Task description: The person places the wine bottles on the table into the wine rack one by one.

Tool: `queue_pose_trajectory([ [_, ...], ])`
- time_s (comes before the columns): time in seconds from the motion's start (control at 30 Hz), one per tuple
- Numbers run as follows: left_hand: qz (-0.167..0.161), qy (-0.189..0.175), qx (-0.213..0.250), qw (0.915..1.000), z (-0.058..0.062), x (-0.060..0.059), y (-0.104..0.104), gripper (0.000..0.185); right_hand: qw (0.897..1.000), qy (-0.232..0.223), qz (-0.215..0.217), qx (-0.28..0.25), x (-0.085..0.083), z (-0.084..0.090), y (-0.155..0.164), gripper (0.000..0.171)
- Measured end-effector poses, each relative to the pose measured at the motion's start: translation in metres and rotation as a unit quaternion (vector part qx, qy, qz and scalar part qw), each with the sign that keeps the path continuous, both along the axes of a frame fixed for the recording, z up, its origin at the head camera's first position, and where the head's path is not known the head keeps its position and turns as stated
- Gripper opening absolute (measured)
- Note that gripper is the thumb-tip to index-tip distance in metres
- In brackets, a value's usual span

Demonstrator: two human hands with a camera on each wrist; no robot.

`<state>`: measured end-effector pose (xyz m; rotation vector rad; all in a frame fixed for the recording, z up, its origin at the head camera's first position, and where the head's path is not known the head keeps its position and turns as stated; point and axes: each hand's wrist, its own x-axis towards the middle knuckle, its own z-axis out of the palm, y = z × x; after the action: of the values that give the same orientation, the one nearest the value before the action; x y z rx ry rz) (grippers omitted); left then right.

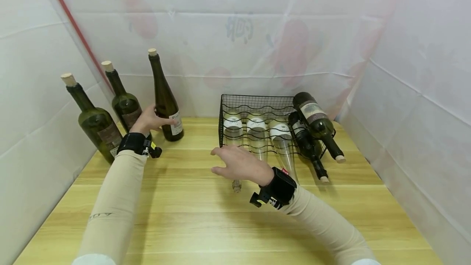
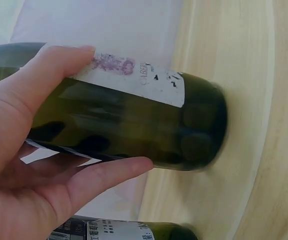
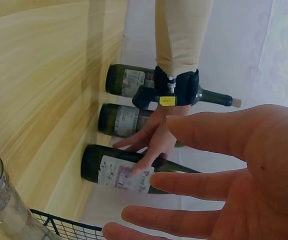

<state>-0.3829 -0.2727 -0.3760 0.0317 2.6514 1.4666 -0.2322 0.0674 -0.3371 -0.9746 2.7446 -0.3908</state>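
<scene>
My left hand wraps the lower body of a tall dark green corked bottle that stands upright on the wooden table. In the left wrist view the thumb lies on the white label and a finger lies on the opposite side of the bottle. My right hand hovers open, fingers spread, just in front of a black wire rack. The right wrist view shows those spread fingers and the left hand on the bottle.
Two more green corked bottles stand at the left, close to the white wall. The rack holds three clear bottles lying down and two dark bottles, necks pointing toward me. White sheeting encloses the table.
</scene>
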Motion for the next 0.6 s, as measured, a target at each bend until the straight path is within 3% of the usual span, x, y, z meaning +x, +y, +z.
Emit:
queue_pose_trajectory([
  [0.27,-0.027,0.017,-0.033,0.9989,0.002,0.012,0.001,0.111,1.000,0.000,-0.003,0.001,-0.001,-0.003,0.001,0.052],
  [0.47,-0.050,0.055,-0.087,0.9934,0.006,0.018,0.004,0.094,1.000,-0.006,-0.003,0.003,-0.004,-0.004,0.000,0.053],
  [0.6,-0.083,0.063,-0.124,0.9869,0.011,0.021,0.007,0.093,1.000,-0.008,0.001,-0.002,-0.005,-0.005,0.002,0.053],
])
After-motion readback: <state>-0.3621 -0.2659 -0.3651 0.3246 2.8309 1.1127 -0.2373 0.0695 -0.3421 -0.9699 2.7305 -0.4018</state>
